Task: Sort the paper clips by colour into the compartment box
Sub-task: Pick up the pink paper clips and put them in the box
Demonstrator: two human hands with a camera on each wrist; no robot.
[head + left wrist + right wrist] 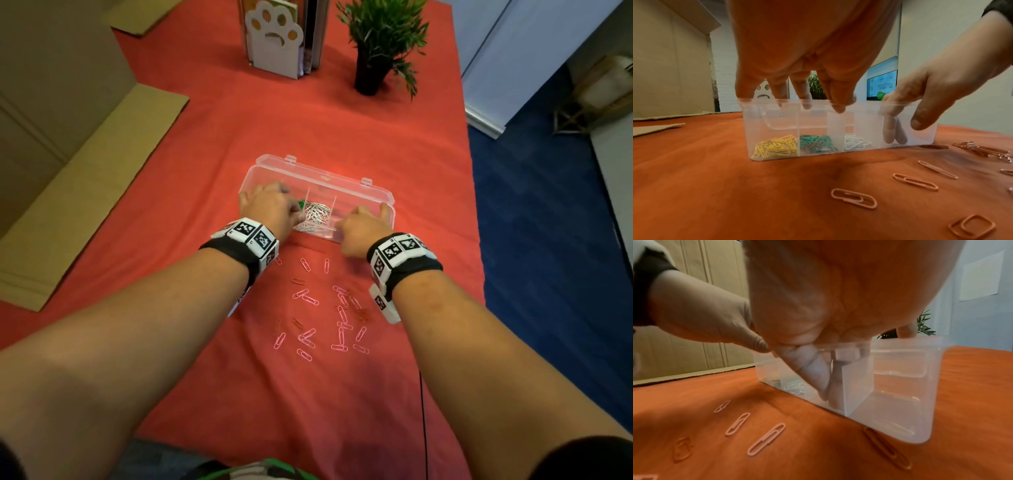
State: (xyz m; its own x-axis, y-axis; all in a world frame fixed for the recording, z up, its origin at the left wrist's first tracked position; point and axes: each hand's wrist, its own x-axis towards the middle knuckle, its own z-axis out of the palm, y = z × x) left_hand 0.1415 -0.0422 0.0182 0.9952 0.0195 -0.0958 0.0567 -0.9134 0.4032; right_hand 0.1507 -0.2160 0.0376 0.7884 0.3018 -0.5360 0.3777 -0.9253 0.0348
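Clear plastic is met at both grips: the box [373,192] is touched along its rim by the left hand [270,209], fingers dipped over the yellow and green sections, while the right hand [363,228] is hooked over the near wall, thumb outside, two fingers reaching into the section just right of the white clips [856,141]. Whether a clip is pinched there cannot be told. Yellow clips [774,146] and green clips [816,142] are already sorted; the rightmost section looks bare. Pink clips [339,329] are scattered on the red cloth [212,144] at six o'clock from both hands, long axes pointing every way. The right hand is judged slightly nearer the thicker cluster, so a pull back toward six is called for.
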